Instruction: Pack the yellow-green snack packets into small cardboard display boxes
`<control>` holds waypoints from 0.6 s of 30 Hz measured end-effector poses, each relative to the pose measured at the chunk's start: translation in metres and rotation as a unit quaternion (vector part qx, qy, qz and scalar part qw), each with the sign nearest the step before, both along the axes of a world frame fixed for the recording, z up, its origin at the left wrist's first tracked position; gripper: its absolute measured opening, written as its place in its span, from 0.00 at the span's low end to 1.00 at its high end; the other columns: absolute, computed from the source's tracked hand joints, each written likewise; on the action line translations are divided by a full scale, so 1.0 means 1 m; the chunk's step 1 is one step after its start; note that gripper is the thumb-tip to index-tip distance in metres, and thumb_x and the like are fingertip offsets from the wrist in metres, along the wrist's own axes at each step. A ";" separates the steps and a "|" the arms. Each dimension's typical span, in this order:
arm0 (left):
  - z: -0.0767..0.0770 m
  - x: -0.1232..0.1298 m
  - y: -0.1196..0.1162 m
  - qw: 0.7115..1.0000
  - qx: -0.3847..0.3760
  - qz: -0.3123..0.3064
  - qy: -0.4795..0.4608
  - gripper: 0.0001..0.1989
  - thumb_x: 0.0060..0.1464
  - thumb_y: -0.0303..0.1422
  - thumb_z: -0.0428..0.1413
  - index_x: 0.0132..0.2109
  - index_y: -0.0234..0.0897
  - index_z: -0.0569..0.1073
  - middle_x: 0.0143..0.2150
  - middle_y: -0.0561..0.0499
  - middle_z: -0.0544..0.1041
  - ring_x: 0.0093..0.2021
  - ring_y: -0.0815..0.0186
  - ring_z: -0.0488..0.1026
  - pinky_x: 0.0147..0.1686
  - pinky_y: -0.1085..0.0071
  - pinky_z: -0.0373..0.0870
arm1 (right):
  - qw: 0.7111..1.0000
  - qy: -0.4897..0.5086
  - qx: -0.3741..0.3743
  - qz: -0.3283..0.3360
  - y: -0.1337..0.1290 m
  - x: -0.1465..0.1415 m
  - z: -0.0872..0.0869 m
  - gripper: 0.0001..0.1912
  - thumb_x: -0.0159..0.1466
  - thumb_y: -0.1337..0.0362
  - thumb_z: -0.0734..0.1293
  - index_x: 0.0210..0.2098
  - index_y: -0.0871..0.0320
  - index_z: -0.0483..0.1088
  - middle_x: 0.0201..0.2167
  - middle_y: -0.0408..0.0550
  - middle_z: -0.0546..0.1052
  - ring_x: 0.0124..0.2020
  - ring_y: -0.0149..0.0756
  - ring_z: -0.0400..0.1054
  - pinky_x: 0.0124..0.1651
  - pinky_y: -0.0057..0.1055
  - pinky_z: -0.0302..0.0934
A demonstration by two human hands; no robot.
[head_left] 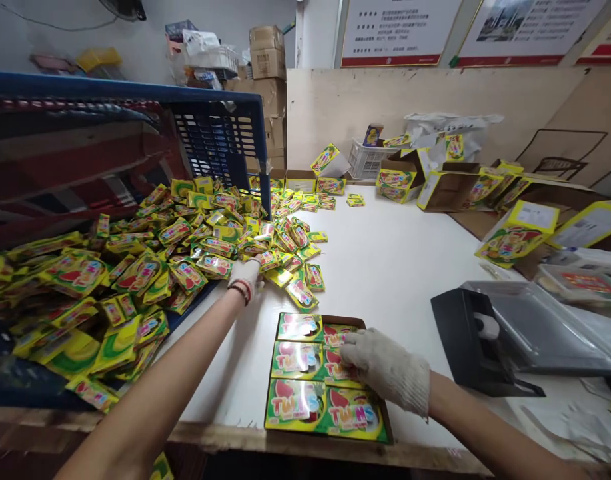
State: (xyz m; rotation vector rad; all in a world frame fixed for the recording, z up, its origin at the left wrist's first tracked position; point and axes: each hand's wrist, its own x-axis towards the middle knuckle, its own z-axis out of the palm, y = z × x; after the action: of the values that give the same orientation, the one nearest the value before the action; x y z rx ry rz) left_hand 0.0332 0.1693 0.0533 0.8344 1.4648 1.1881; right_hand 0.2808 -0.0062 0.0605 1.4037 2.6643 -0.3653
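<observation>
left hand [246, 272]: gloved, at the near edge of the loose pile, fingers pointing into the packets and partly hidden; a packet [269, 259] lies at the fingertips. cannot tell whether it is gripped or only touched.

right hand [385, 363]: gloved, over the right side of an open carton [391, 433], fingers half bent onto the packets there. thumb hidden; grip cannot be confirmed.

carton contents: packets face up in two columns of three, a face showing in every position. the back right packet [335, 333] is partly covered by fingers, with a dark gap beside the rim. depth of the layers not visible. judgement: this carton is well along, perhaps near full, but not closed.

outward: many loose packets [82, 272] lie in and before the tipped blue crate [264, 137] and spread onto the white table [385, 260]; most of the sorting appears left. far right, several yellow cartons [518, 233] stand about, some open; fill not clear. black tape dispenser [465, 347] nearer, right of the right hand.
</observation>
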 end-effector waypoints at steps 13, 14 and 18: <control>0.014 0.016 -0.104 0.959 0.124 -0.252 0.027 0.15 0.48 0.34 0.62 0.44 0.36 0.75 0.39 0.49 0.77 0.38 0.65 0.73 0.40 0.68 0.72 | 0.914 0.343 -0.011 -0.218 0.024 0.001 0.022 0.29 0.61 0.64 0.64 0.62 0.57 0.60 0.49 0.53 0.74 0.36 0.34 0.71 0.42 0.34 0.67; 0.017 0.022 -0.114 0.930 0.193 -0.300 0.094 0.14 0.50 0.36 0.60 0.45 0.37 0.76 0.40 0.49 0.77 0.40 0.64 0.72 0.42 0.67 0.71 | 0.899 0.377 0.019 -0.221 0.025 0.001 0.024 0.31 0.61 0.63 0.64 0.63 0.57 0.57 0.51 0.54 0.73 0.37 0.34 0.71 0.42 0.35 0.67; 0.015 0.042 -0.130 0.833 0.333 -0.334 0.289 0.09 0.56 0.31 0.52 0.43 0.38 0.75 0.37 0.49 0.75 0.39 0.64 0.72 0.44 0.65 0.70 | 0.896 0.403 0.071 -0.173 0.022 0.008 0.021 0.21 0.60 0.63 0.62 0.54 0.55 0.67 0.48 0.51 0.75 0.45 0.38 0.70 0.49 0.37 0.65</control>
State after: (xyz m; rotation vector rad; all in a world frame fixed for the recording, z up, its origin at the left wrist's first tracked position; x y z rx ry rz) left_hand 0.0754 0.0394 0.0682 2.1398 0.9964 0.9095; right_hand 0.2883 0.0154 0.0819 2.1629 3.0568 -0.9999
